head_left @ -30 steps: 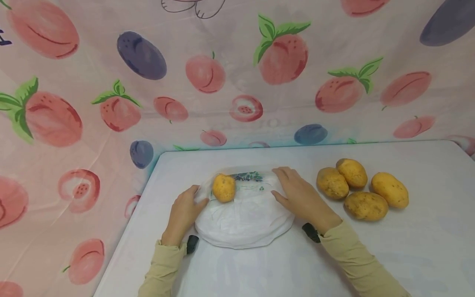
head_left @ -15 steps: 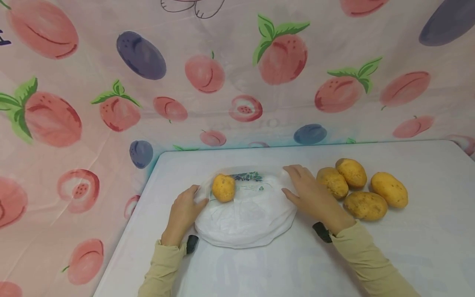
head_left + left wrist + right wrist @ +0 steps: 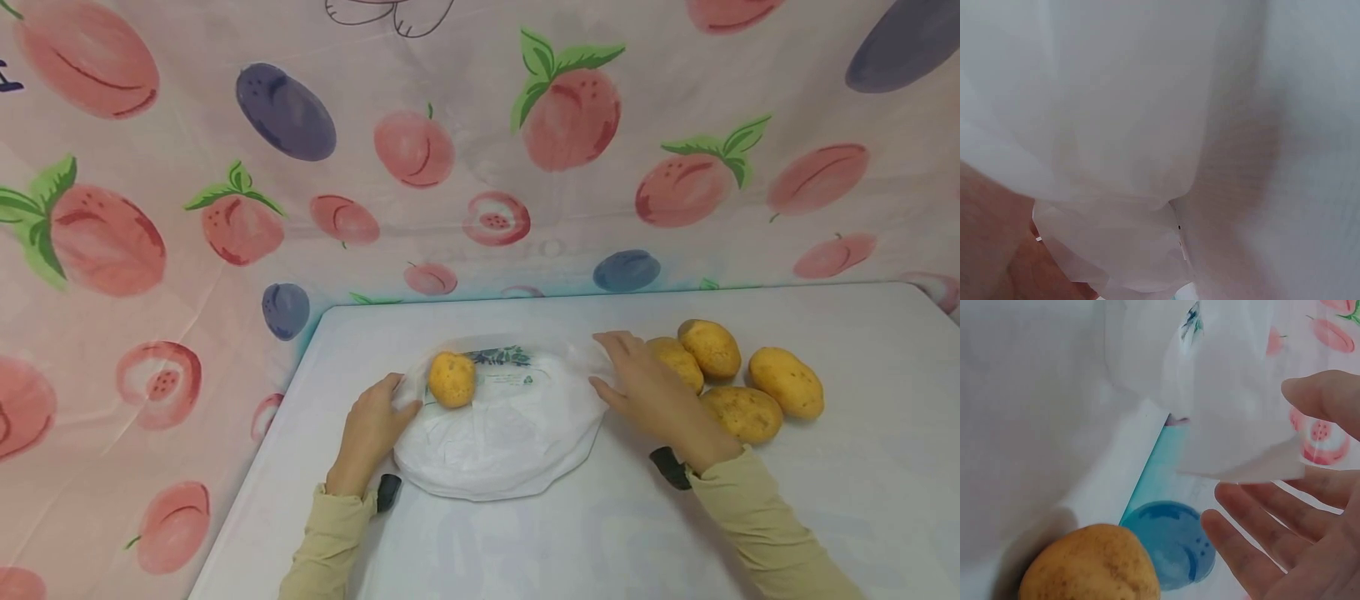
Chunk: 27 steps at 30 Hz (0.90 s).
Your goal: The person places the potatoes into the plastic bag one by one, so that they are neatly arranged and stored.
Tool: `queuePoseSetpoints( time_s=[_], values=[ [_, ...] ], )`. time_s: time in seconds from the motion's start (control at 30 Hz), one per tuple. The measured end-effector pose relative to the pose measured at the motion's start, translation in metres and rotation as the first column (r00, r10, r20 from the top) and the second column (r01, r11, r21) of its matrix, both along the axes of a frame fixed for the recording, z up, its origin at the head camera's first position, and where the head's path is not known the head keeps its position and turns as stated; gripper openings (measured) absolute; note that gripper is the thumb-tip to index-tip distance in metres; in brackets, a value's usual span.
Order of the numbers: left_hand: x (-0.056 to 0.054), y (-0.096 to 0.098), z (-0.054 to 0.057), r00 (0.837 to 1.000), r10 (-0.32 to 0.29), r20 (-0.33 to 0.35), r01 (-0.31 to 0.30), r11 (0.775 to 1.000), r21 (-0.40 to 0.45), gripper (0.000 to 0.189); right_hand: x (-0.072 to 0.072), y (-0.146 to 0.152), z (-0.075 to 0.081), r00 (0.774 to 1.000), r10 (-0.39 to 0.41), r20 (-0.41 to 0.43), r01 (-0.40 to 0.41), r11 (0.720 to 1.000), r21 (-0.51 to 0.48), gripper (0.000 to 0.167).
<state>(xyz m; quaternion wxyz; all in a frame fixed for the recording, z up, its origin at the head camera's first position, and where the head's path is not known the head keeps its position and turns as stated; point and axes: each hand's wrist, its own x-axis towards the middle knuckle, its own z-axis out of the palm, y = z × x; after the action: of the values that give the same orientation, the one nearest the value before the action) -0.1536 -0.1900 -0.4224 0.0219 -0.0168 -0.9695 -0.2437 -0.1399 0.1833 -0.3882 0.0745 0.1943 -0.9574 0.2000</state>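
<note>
White bag (image 3: 498, 442) with potato (image 3: 452, 380) — left hand (image 3: 371, 427) at one edge, grip unclear, right hand (image 3: 648, 396) spread opposite

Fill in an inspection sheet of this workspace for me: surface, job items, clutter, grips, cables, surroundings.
Surface: white table, its far edge in view.
Job items: white bag lying between the grips; one potato at its left, in or on it, cannot tell which; four potatoes grouped on the right, two partly behind the right grip.
Clutter: nothing seen.
Left grip: at the bag's left edge, how firmly cannot be told.
Right grip: at the bag's right edge, thumb apart from the fingers.
Cables: nothing seen.
Surroundings: fruit-print cloth behind the table.
</note>
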Motion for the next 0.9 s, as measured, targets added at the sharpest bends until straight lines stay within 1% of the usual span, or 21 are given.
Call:
queuePoseSetpoints(
  time_s=[0.1,0.27,0.57,0.9],
  values=[
    [0.000,0.000,0.000,1.000,0.003,0.009,-0.004,1.000,0.004,0.052,0.000,0.004,0.000,1.000,-0.009,0.012,0.009,1.000,-0.005,0.055],
    [0.000,0.000,0.000,1.000,-0.002,0.005,0.002,1.000,0.004,0.052,0.000,0.011,0.001,0.999,-0.034,0.040,0.034,0.999,-0.008,0.056],
    [-0.001,0.000,-0.001,1.000,-0.002,-0.004,0.002,1.000,0.001,0.050,0.002,0.023,0.004,0.999,-0.038,-0.004,0.038,0.999,-0.004,0.053],
    [0.000,-0.001,-0.001,1.000,-0.006,-0.003,0.006,1.000,0.002,0.050,0.000,0.036,0.004,0.998,-0.046,0.037,0.046,0.999,-0.020,0.052]
  ],
)
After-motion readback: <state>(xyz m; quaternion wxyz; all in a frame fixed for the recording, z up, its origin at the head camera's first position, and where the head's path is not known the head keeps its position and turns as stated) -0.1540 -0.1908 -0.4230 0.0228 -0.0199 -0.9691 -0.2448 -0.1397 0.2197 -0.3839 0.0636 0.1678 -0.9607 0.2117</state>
